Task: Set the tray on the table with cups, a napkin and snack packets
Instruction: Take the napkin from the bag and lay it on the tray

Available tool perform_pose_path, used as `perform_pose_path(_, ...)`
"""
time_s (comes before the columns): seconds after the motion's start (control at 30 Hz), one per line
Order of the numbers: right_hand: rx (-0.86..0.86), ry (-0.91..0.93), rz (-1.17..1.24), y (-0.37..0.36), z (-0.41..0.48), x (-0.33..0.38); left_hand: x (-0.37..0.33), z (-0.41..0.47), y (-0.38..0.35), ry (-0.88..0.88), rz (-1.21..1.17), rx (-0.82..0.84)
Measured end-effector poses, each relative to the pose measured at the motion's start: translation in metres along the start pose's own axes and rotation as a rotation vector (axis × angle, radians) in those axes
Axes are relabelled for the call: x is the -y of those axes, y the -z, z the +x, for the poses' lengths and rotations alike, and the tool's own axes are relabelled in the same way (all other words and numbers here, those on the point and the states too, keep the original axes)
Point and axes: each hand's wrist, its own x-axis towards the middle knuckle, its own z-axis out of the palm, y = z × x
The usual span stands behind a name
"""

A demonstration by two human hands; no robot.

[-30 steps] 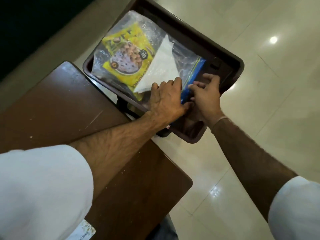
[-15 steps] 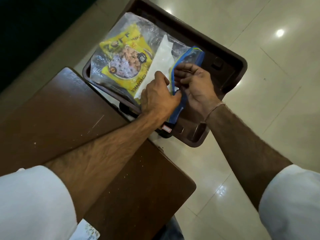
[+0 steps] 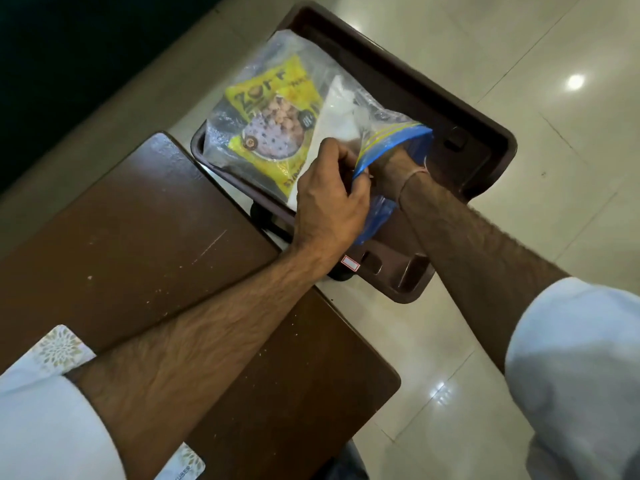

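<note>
Left hand (image 3: 329, 206), closed in a pinch on the blue zip edge of a clear plastic bag (image 3: 301, 74), holding the near lip of the bag's mouth up. Right hand (image 3: 388, 164), pushed through that mouth so that its fingers lie inside the bag, hidden behind the plastic and the blue edge; whether they are spread or closed on anything cannot be told. A thin thread band circles the right wrist just outside the opening.

Inside the bag, beyond the left hand's knuckles, a white folded napkin (image 3: 334, 116) lies as a triangle; farther out and to the left of it, a yellow snack packet (image 3: 266, 123) printed with a picture of round nuts. No cups can be made out.

The bag rests in a dark brown tray (image 3: 460, 116), which extends beyond and to the right of both hands, over the pale tiled floor (image 3: 554, 46). Under the left forearm, nearer the person, is the brown wooden table (image 3: 138, 220), its top scratched and speckled. Both sleeves (image 3: 581, 368) are white and rolled back.
</note>
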Motion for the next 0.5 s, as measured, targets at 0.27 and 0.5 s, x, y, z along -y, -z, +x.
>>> perform_pose_path(0.27,-0.14,-0.079,0.361,0.046,-0.066,-0.02,-0.001,-0.007,0.009,0.133,-0.095,0.018)
perform_pose_path(0.5,-0.179,0.024,0.415,0.104,-0.154,-0.059,-0.017,-0.047,0.028,0.114,-0.309,0.329)
